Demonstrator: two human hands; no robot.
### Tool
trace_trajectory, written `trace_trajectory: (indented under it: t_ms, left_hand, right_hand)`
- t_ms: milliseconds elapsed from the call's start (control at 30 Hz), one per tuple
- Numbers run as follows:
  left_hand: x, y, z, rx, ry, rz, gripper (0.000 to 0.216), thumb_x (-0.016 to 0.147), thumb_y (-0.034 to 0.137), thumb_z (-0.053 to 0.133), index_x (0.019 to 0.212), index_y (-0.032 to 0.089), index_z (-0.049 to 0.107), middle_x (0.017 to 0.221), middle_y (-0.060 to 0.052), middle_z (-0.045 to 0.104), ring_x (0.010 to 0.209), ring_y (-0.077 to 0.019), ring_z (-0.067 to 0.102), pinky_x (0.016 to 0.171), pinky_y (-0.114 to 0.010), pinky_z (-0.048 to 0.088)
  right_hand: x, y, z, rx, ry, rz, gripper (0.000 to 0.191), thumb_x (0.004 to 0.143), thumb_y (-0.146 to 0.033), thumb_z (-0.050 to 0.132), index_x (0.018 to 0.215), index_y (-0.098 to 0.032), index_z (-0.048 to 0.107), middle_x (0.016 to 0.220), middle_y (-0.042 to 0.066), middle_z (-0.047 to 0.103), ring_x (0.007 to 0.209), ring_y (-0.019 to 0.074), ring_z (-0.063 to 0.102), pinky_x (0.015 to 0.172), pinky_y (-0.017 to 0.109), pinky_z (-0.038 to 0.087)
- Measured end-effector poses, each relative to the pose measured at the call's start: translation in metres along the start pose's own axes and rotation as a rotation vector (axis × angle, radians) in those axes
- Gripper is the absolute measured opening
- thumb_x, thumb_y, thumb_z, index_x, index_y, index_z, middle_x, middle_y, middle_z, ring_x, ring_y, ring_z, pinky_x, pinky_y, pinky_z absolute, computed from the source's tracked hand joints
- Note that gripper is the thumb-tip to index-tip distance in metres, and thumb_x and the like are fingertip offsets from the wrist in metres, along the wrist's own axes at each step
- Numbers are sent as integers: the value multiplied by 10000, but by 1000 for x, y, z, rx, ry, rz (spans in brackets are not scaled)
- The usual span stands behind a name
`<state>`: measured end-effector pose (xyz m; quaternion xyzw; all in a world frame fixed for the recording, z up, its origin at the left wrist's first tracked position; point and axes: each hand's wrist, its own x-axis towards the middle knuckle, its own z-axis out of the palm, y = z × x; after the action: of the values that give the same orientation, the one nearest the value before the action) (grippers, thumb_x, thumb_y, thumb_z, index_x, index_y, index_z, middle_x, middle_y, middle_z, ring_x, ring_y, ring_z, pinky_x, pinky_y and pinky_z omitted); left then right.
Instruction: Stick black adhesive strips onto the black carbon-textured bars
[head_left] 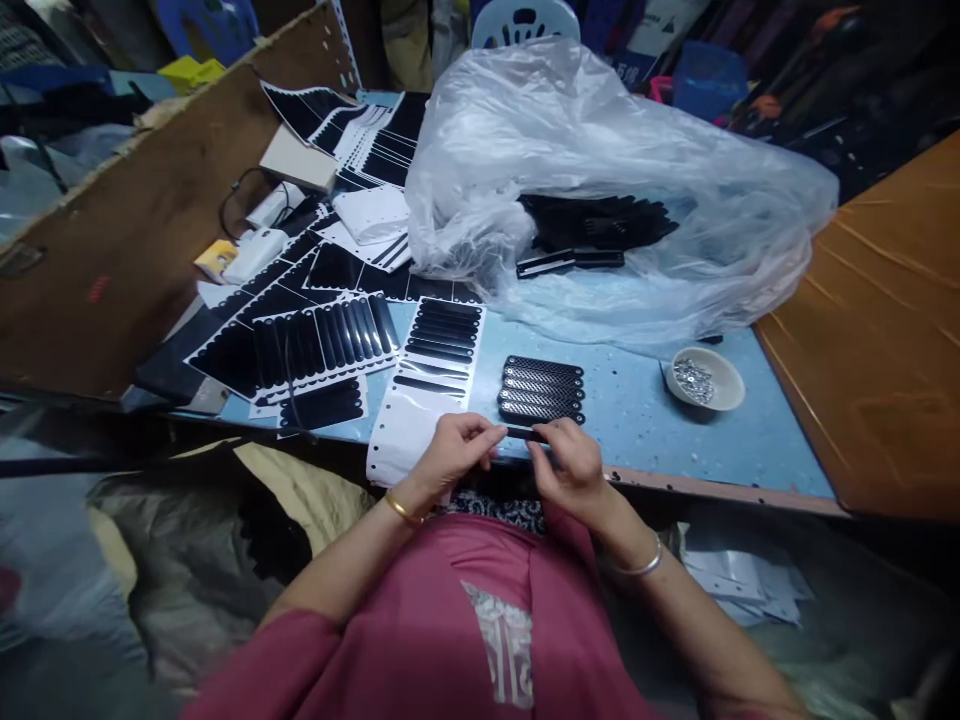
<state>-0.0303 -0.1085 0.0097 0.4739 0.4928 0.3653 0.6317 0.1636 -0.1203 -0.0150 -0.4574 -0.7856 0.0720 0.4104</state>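
Near the table's front edge, my left hand point(463, 447) and my right hand point(568, 460) pinch the two ends of a narrow black strip point(520, 433). Just beyond it lies a row of black textured strips point(541, 388) with small metal pieces at their ends, set side by side. Left of these, a white backing sheet point(405, 432) carries black rounded stickers point(444, 330) on its far part; its near part is bare and passes beside my left hand. A pale bowl point(724, 380) to the right contains many small metal pieces point(693, 381).
A big clear plastic bag point(600, 130) covers the back of the table, with black pieces point(600, 222) inside. More black sticker sheets point(322, 340) overlap at the left. A wooden board point(135, 170) borders the left side, an orange-brown surface point(877, 350) the right. An opened sack point(187, 560) sits below left.
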Motion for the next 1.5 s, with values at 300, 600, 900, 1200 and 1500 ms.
trace_trajectory:
  t_ms: [300,600,900,1200,1500]
  left_hand:
    - [23,-12,11,-268,-78,-165,304,680,359,777,629,105,618,548,-55,658,397,-74,528,373,-165,284]
    - [30,-13,11,-14,-91,-146,290,725,391,745,654,117,684,480,-27,625,362,-64,468,354,-167,292]
    - [44,-37,-3,292,270,85,231,658,241,757,864,139,733,650,-20,671,563,-128,597,554,-229,478]
    - [53,-29,1,726,132,277,162,730,170,693,885,151,732,635,-16,627,579,-136,542,616,-259,434]
    - [25,-37,-9,589,166,333,320,725,130,668,1044,120,696,767,-37,683,616,-117,587,597,-232,481]
  right_hand:
    - [-11,25,-34,211,-181,136,202,863,-323,660,1013,-191,692,832,66,708,716,175,665,628,302,550]
    - [-16,32,-33,105,-214,148,152,908,-234,559,846,-182,688,696,48,656,619,152,600,575,277,482]
    - [-11,49,-68,-1,-105,171,103,889,-241,611,935,-200,693,812,64,711,731,181,672,646,298,539]
    - [-8,71,-48,111,-126,242,128,872,-305,640,892,-207,719,869,76,736,783,189,704,687,306,580]
    - [-11,49,-51,51,-188,62,101,872,-177,608,940,-191,681,901,107,742,828,218,720,720,339,607]
